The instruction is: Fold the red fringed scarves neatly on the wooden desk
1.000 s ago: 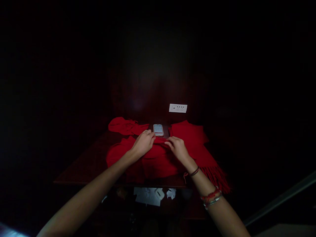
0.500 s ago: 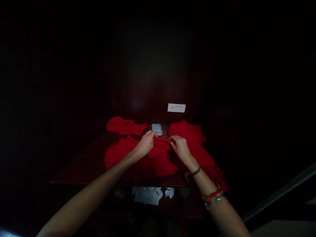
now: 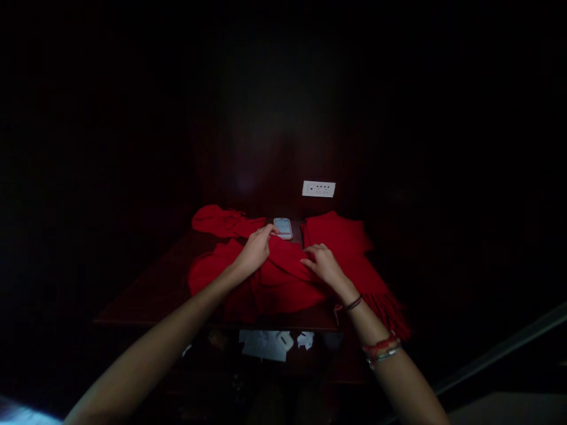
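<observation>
A red garment [image 3: 287,298] lies spread and partly folded on the dark table, its far edge running between my hands. My left hand [image 3: 256,251] is at the left end of that edge, fingers bent together over the fabric and hiding part of it. My right hand [image 3: 325,264] rests low over the garment's right side, thumb and fingers apart, with no fabric visibly gripped. Just beyond my left fingertips lies a lit phone [image 3: 283,229].
A bunched red cloth [image 3: 221,221] lies at the back left. On the right sits a folded red scarf [image 3: 334,230] with a fringe [image 3: 387,307] hanging at the table edge. A white socket plate [image 3: 319,189] is on the wall. Papers [image 3: 263,345] lie below the tabletop [image 3: 146,295].
The narrow raised fold that both hands pinched now lies flatter and wider. My right fingers have spread and let go of it; my left hand has shifted slightly left.
</observation>
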A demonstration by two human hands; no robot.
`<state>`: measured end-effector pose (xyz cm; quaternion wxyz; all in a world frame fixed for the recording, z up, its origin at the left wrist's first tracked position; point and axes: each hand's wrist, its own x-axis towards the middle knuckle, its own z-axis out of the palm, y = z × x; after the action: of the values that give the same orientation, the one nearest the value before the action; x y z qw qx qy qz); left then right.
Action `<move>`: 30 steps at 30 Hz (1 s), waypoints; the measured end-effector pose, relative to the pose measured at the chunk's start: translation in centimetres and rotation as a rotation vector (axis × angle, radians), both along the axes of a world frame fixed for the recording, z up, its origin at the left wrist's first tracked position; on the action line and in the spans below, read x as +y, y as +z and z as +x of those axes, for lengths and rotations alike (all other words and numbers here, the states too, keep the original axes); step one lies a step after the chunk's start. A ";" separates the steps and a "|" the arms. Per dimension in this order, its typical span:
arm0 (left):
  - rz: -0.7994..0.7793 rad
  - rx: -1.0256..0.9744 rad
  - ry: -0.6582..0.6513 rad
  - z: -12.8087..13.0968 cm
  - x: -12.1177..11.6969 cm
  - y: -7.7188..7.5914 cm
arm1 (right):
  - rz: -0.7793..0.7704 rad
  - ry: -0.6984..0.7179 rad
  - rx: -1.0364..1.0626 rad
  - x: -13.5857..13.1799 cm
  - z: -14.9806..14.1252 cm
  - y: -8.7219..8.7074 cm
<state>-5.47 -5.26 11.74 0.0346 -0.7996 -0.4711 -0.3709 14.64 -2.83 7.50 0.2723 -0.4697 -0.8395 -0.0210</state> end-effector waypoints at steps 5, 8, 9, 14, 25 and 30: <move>0.017 0.214 0.085 -0.4 -0.5 0.2 | -0.003 0.051 0.180 -0.1 -0.9 0.4; 0.023 0.346 0.167 -0.5 -0.6 0.0 | 0.014 0.084 0.321 -0.6 -1.4 1.1; 0.015 0.364 0.180 -0.5 -0.5 -0.1 | 0.001 0.090 0.350 -0.9 -1.5 1.3; 0.002 0.201 0.040 -0.3 0.1 -0.3 | -0.119 0.196 0.339 -1.4 -1.6 1.7; -0.118 0.148 -0.037 0.1 -0.4 0.5 | 0.020 0.028 0.164 -0.7 0.0 2.6; -0.056 0.174 0.160 -0.2 0.3 0.4 | -0.127 0.124 0.365 0.1 -0.1 3.0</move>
<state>-5.68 -4.91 12.16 0.0824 -0.7894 -0.5386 -0.2827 14.54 -2.74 10.52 0.3905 -0.4295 -0.8032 0.1342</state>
